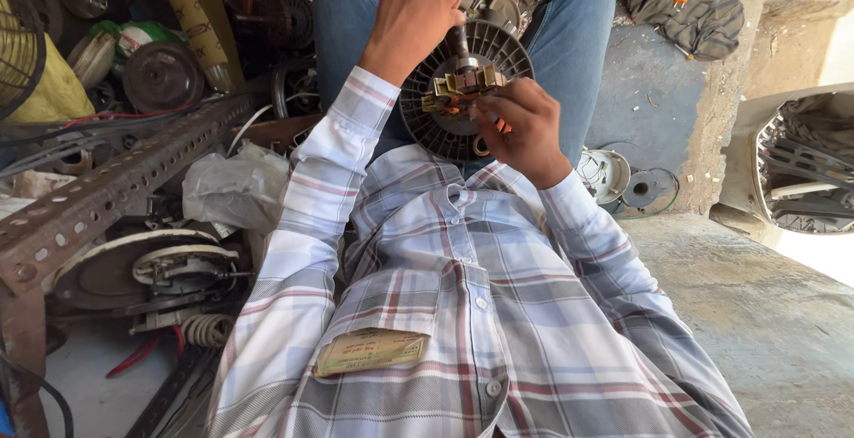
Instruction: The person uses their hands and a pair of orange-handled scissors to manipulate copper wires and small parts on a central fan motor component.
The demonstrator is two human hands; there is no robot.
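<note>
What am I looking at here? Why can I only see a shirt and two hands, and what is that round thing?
The camera sits on a person's head and looks down, so you see their own checked shirt, blue jeans and hands. The left hand grips a metal shaft sticking up from a round, dark, ribbed motor part that sits over their lap. The right hand pinches a small brown and copper piece on top of it. Around them lie workshop things: a rusty holed metal bar, a crumpled plastic bag and a coil of wire.
</note>
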